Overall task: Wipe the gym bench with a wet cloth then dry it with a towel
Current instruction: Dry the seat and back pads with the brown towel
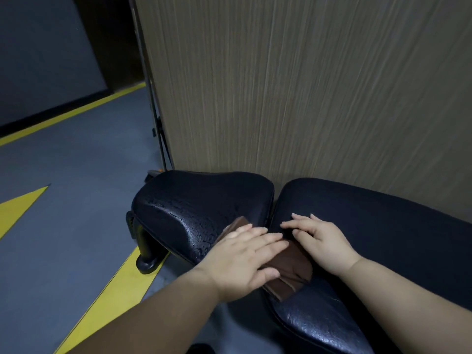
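Head view: folded brown cloth point(288, 274) on wet bench point(194, 200) under left grip point(242, 254), right grip point(321, 241) (both flat-fingered).

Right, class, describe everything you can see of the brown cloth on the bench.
The brown cloth is folded into a flat, layered rectangle, with stacked edges showing at its near end. It looks like soft, matte fabric. It lies diagonally across the gap between the two black bench pads, its far corner on the droplet-covered small pad and its near end on the long pad. The left hand presses flat on its middle with straight fingers. The right hand rests at its right edge.
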Available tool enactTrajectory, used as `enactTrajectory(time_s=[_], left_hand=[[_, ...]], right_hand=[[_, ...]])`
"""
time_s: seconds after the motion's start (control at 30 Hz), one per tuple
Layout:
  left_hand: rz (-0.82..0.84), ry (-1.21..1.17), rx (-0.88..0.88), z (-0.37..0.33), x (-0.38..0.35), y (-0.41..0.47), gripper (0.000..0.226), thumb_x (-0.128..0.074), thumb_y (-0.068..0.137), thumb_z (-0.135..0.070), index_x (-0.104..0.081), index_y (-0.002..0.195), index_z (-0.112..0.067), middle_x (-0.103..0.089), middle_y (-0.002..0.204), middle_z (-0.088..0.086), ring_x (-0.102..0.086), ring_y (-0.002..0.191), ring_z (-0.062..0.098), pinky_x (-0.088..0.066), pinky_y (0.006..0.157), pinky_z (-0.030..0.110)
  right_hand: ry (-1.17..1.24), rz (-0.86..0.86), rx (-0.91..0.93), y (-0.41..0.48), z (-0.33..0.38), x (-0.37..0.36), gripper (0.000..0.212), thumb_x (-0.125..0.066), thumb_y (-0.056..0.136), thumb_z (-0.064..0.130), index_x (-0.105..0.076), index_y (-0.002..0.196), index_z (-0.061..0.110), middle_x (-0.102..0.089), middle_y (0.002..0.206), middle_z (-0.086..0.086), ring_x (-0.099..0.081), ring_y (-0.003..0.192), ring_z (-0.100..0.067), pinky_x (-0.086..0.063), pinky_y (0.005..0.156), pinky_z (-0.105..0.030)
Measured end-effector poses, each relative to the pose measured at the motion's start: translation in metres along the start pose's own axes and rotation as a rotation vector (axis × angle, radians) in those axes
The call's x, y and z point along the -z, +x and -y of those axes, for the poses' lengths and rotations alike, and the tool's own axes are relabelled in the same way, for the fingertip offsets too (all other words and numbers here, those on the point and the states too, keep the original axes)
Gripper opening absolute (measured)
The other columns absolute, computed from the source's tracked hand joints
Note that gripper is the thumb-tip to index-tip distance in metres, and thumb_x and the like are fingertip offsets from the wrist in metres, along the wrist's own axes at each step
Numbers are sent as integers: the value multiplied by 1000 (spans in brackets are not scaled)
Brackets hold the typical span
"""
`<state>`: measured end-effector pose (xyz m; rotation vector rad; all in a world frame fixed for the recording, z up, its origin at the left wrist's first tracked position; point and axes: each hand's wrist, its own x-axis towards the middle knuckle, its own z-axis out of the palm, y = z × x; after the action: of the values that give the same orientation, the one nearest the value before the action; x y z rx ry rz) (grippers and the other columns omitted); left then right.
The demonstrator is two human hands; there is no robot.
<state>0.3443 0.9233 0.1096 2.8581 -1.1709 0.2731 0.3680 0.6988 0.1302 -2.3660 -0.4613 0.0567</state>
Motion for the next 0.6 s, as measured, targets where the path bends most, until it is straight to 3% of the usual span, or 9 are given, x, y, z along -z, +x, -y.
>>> enactTrajectory(time_s=[0.1, 0.2, 0.37, 0.5, 0.6], left_hand=[[-42, -11, 132, 28, 1, -26, 55, -36, 95, -56, -48, 141, -29, -48, 146, -9, -45, 134, 16, -16, 115, 29], [-38, -14, 282, 49, 6, -52, 56, -28, 98, -59, -45, 143, -30, -46, 147, -10, -42, 136, 16, -13, 114, 26], [-76, -83, 474, 53, 7, -64, 66, -17, 93, -64, -34, 149, -33, -27, 155, -19, -18, 146, 11, -1, 117, 24], [-53, 32, 429, 42, 6, -62, 59, -29, 97, -53, -42, 146, -22, -38, 153, -7, -27, 144, 20, -14, 115, 39], [-18, 88, 337, 35, 4, -60, 60, -31, 97, -52, -42, 146, -19, -37, 154, -6, -32, 142, 20, -21, 112, 43]], right_hand=[[-30, 17, 44, 8, 5, -4, 37, -48, 97, 10, -62, 110, 42, -60, 118, 21, -39, 132, 2, -13, 120, -27], [-166, 128, 134, 18, 18, -15, 40, -46, 96, 9, -60, 128, 29, -52, 136, 15, -31, 138, 0, -10, 119, -22], [-405, 188, 146, 36, 35, -40, 55, -33, 102, 33, -15, 153, 25, -10, 160, 7, -2, 147, -8, 0, 119, -26], [-446, 64, -42, 33, 36, -42, 52, -26, 103, 31, -18, 153, 20, -14, 160, 2, -4, 148, -12, 2, 120, -33], [-499, 82, -84, 33, 40, -44, 53, -26, 100, 23, -21, 153, 17, -19, 159, 2, -7, 148, -13, 1, 121, -36]])
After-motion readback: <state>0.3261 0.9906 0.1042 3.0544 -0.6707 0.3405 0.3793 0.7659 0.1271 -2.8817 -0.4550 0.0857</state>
